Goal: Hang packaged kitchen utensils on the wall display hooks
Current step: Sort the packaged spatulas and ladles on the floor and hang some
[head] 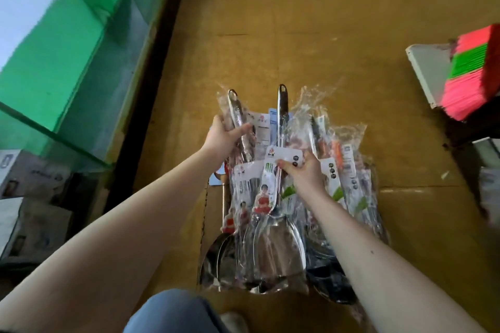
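Low in the middle of the frame, a pile of packaged utensils [341, 189] lies on the brown floor [324, 21]. The left hand [223, 138] has its grip curled round a bundle [238, 116] of wrapped handles. The right hand [305, 174] has its grip pinching one packaged spatula [281, 116] by its handle.

We look down on a brown-yellow tiled floor [311, 21] with thin dark joints. In the middle of it lies a heap of packets [273, 246] in clear film, handles pointing away from us and steel bowls nearest us. Along the left edge stands a glass case [81, 67] with green inside, and white boxes [29, 197] sit at its near end. A white stand [427, 73] rests at the right, and a shoe [235, 322] at the bottom.
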Available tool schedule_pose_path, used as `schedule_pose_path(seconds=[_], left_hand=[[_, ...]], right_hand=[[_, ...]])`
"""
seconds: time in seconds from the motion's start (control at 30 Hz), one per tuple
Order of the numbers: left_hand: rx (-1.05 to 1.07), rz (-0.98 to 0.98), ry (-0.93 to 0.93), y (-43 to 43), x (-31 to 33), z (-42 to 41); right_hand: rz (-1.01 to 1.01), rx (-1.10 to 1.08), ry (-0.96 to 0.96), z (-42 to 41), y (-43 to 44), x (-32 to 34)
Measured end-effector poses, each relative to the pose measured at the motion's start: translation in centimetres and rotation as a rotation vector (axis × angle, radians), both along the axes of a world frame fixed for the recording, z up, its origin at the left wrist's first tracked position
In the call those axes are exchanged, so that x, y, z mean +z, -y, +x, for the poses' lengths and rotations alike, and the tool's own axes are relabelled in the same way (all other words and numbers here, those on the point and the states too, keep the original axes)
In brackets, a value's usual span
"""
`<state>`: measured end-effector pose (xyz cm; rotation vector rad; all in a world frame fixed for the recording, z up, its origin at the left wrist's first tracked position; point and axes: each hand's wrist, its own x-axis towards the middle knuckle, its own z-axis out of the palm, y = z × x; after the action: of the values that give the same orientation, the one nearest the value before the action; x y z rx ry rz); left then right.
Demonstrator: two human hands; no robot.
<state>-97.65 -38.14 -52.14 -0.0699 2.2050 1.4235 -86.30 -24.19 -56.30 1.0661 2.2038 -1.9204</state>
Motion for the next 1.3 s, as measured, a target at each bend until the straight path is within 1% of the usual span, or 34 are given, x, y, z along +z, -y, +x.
schedule_pose_path(seconds=[0.07,0.17,0.27,0.37,0.53,0.67,0.8,0.93,1.0,1.07,1.2,1.3], left_hand=[[0.064,-0.063,0.027,-0.4,-1.2,-0.6],[0.082,-0.119,0.050,-0.7,-2.1,-0.9],[0.080,-0.073,0.079,-0.7,-2.7,-0.8],[0.017,-0.018,0.108,-1.0,-3.2,-0.2],[-0.016,-0.030,0.058,-2.1,-4.1,0.2],[0.006,-0.094,0.021,-2.0,-4.1,-0.1],[0.048,-0.133,0.021,-1.6,-3.8,0.1],[0.068,-0.175,-0.002,-0.6,-4.4,0.6],[0.067,-0.205,-0.007,-0.1,-4.8,0.9],[0.068,-0.218,-0.005,0.3,-5.1,1.3],[0.064,-0.218,0.008,0.8,-5.7,2.1],[0.047,-0.209,0.011,0.9,-5.7,2.7]], right_hand=[[-0.007,-0.006,-0.009,-0.6,-0.1,-1.2],[0.013,-0.010,0.015,-1.1,-0.1,-2.7],[0.064,-0.011,0.047,-1.4,0.0,-3.5],[0.137,0.025,0.091,-1.6,0.0,-3.9],[0.288,0.097,0.107,-1.5,0.1,-4.6],[0.419,0.150,0.062,-1.1,0.1,-4.2],[0.513,0.136,-0.055,-0.7,-0.3,-3.2],[0.660,0.084,-0.181,-0.7,-0.5,-3.1],[0.653,0.059,-0.220,-0.5,-0.3,-3.3],[0.612,0.081,-0.221,-0.2,0.1,-3.5],[0.633,0.185,-0.149,0.2,0.7,-3.9],[0.611,0.219,-0.107,0.3,0.6,-3.5]])
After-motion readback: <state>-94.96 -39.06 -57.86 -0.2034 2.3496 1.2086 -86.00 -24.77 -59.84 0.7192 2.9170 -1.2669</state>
